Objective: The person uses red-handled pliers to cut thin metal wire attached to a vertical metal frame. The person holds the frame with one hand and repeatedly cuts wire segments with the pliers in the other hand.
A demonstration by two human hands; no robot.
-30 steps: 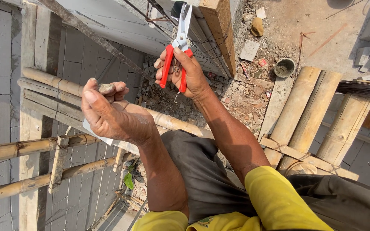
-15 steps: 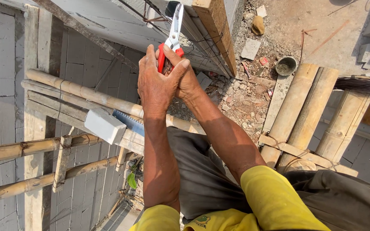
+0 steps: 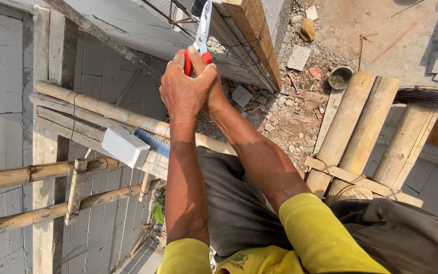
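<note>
- Left hand [image 3: 183, 91] and right hand [image 3: 214, 94] are clasped together around the red handles of pincers [image 3: 201, 35], raised to wire mesh [image 3: 239, 56].
- A white block [image 3: 124, 146] and saw [image 3: 152, 142] rest on bamboo scaffolding [image 3: 77, 101] below.

Red-handled pincers [image 3: 200, 38]: metal jaws up, near-upright, handles clasped inside both hands, against wire mesh.

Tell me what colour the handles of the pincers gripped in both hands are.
Red, with silver metal jaws above; the red-handled pincers show clearly in the head view, handles mostly covered by the left hand.
</note>
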